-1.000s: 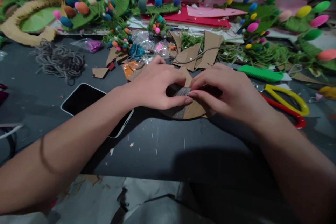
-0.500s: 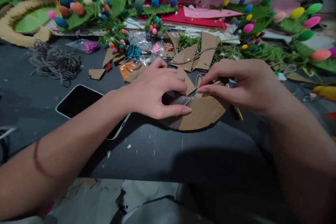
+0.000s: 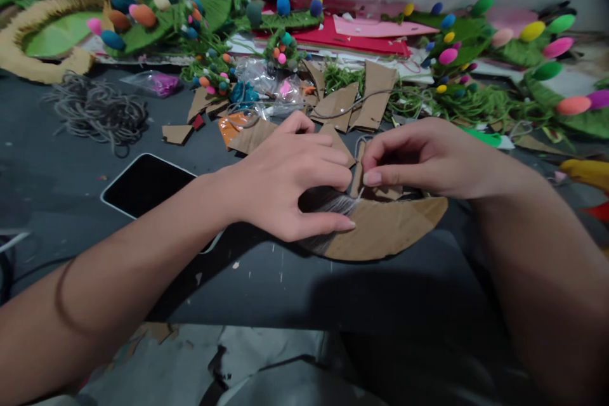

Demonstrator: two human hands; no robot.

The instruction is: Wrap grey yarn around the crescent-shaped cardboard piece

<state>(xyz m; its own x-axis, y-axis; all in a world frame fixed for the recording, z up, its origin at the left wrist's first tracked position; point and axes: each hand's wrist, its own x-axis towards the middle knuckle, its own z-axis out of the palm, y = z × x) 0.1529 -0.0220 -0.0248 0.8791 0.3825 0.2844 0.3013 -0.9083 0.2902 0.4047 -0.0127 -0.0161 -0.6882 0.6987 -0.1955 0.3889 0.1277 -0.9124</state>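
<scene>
Tabletop (image 3: 266, 295) holds bagged purple material (image 3: 164, 84); left hand (image 3: 297, 174) grips cardboard (image 3: 387, 228), right hand (image 3: 428, 158) pinches yarn (image 3: 361, 192).

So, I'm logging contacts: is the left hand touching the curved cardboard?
Touching: in the head view, the left hand has its thumb lying on the curved cardboard.

Curved cardboard piece (image 3: 392, 226) (partly wrapped in gray yarn (image 3: 336, 204)), above dark tabletop (image 3: 285, 295).

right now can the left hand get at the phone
Probably yes: the phone lies partly hidden behind the left forearm, its visible part uncovered. But the left hand is on the curved cardboard and would have to draw back.
</scene>
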